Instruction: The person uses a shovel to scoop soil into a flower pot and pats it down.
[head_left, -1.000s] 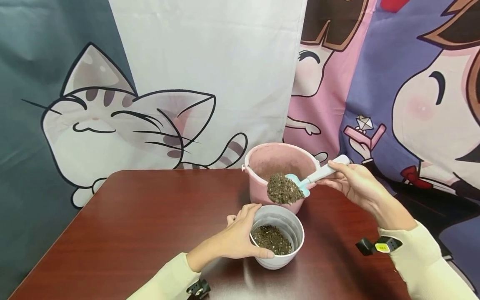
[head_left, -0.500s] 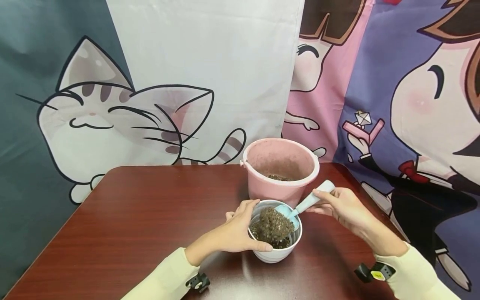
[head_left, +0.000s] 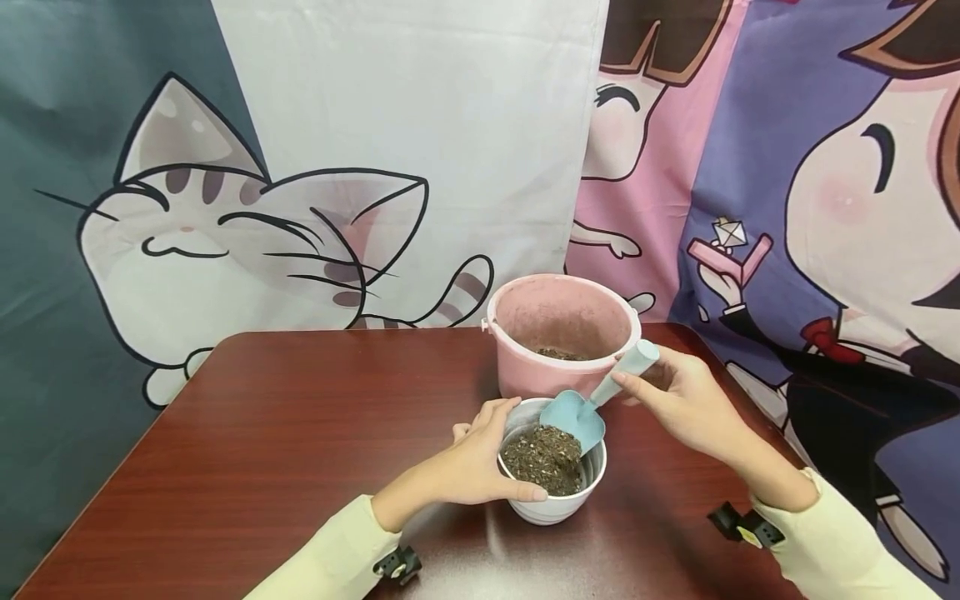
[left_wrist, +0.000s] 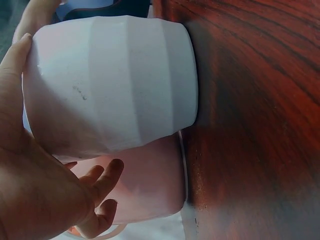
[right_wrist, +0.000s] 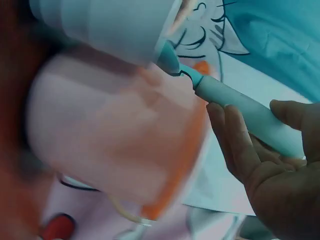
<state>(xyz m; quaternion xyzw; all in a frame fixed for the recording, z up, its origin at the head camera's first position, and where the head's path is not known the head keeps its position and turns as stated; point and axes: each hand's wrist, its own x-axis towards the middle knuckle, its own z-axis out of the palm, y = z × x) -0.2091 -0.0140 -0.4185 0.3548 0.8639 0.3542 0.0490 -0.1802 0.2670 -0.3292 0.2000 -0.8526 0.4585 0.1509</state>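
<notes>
While the right hand point(head_left: 693, 408) is pinching the trowel point(head_left: 576, 418) by its handle, thumb against fingers, the blade is lying down-left of that grip, over the far-right part of the pot point(head_left: 551, 508). Long axis is slanting from handle end, up-right, down toward the soil point(head_left: 546, 458); that slant is looking like what counts. Blade's low end seems to be meeting soil; can't tell if it's touching the rim. Left hand point(head_left: 480, 467) is gripping the pot's left side, spread wide. Bucket point(head_left: 536, 377) is standing just behind, on the worktop point(head_left: 300, 433).
</notes>
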